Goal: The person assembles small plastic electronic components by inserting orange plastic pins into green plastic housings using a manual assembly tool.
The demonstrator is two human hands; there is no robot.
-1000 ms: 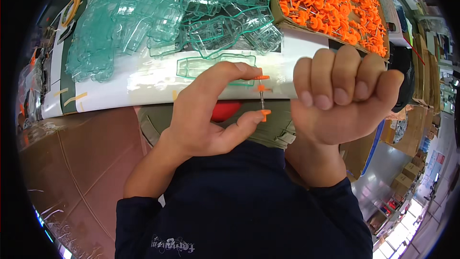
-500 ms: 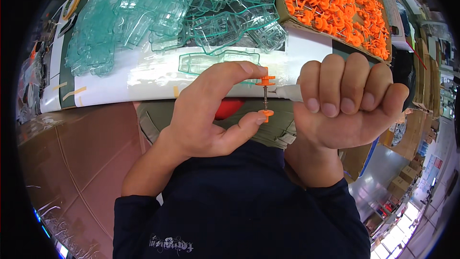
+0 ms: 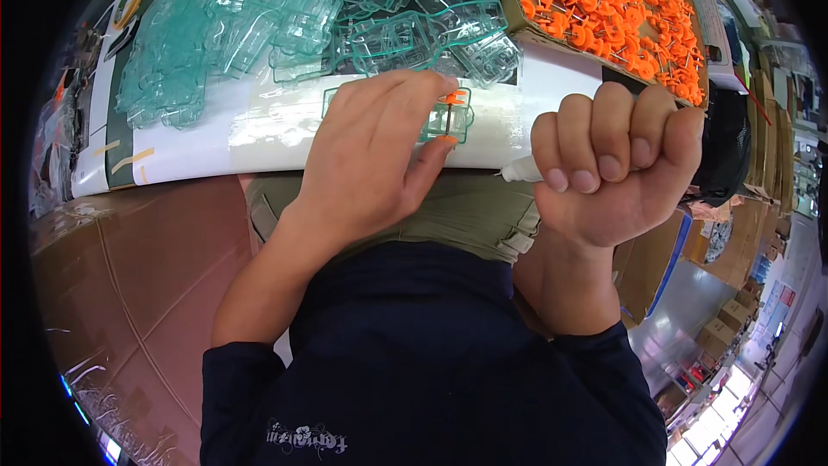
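Observation:
My left hand [image 3: 366,151] pinches a small axle [image 3: 448,117] by its ends, between thumb and fingertips. The axle is a thin metal shaft with an orange plastic piece at each end. It is above or touching a clear, green-edged plastic shell [image 3: 464,128] at the table's near edge; I cannot tell which. That shell is partly hidden behind the hand. My right hand [image 3: 617,168] is closed round a small white bottle [image 3: 521,170], whose thin tip points left. Most of the bottle is hidden in my fingers.
Many clear green plastic shells [image 3: 224,22] lie heaped on the white-covered table [image 3: 185,154]. A cardboard box [image 3: 552,41] of orange axle pieces [image 3: 604,4] stands at the far right. A tape roll [image 3: 132,0] lies at the far left. A large brown carton [image 3: 155,267] stands below the table's left side.
My left hand has carried the axle away from my body and slightly left, from the table edge to the plastic shell. My right hand has shifted slightly, the bottle tip now apart from the axle.

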